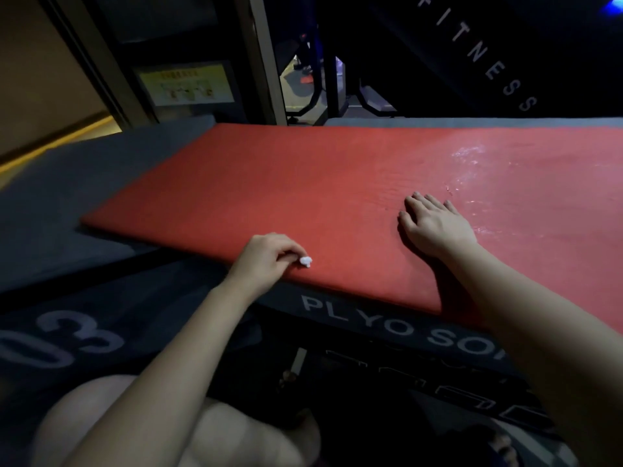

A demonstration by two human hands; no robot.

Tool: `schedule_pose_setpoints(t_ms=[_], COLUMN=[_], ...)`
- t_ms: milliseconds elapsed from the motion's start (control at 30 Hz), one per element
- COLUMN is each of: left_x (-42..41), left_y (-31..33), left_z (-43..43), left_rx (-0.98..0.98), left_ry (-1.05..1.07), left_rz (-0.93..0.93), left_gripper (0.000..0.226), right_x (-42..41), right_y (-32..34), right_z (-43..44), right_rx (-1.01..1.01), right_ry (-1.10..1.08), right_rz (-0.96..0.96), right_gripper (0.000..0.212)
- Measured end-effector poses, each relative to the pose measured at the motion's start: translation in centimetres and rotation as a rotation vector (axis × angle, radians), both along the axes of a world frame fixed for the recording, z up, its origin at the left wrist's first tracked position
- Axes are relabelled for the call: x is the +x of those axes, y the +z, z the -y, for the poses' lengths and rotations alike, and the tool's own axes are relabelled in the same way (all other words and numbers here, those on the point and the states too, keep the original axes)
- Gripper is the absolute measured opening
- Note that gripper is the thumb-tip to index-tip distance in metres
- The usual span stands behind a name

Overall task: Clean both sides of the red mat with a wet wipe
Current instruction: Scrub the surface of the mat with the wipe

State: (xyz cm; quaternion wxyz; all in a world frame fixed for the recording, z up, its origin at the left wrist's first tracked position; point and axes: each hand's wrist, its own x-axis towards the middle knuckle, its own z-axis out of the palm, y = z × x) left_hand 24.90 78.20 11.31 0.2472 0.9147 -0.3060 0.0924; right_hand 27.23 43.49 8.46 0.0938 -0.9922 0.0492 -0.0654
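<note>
Slippage worries us: our left hand (266, 261) pinches the tiny balled wet wipe (306, 261) at the near edge of the red mat (303, 183) lying on the plyo box (371, 325), while our right hand (435, 227), flat and open, presses beside slick wet patches (478, 170).

left hand (266, 256) pinching wipe (306, 261), red mat (286, 183)

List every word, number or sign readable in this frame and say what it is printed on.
"FITNESS": white letters on the dark slanted panel, top right.
"PLYO SO": on the front of the dark box under the red mat; the right forearm covers the rest.
"03": on the dark block at left.
Yellow-green sign behind: too blurred to read.
Outlined lettering lower on the box front: unreadable.
</note>
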Motion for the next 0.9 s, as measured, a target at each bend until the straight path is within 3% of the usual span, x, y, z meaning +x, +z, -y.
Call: schedule_pose_setpoints(t_ms=[233,433,600,733,900], left_x=[1.7,-4.0,-2.3,-0.4,-1.8], left_y=[0.9,-0.4,-0.3,0.1,0.5], left_z=[2.0,-1.6,0.9,4.4,2.2], left_rx=[0.066,0.004,-0.020,0.005,-0.015], left_ry=[-0.014,-0.031,-0.064,-0.065,-0.056], left_rz=[0.024,0.046,0.081,0.043,-0.055], left_gripper=[0.010,0.019,0.012,0.008,0.014], right_x=[-0.5,-0.6,-0.7,-0.9,-1.0], right_y=[0.5,0.4,0.7,0.8,0.6], right_z=[-0.1,-0.1,-0.4,-0.2,-0.3], right_rx=[0.002,0.015,0.022,0.023,0.021], right_ry=[-0.001,0.002,-0.009,0.000,-0.004], right_rz=[-0.009,-0.006,-0.019,-0.021,-0.027], right_gripper=[0.057,0.057,0.057,0.057,0.058])
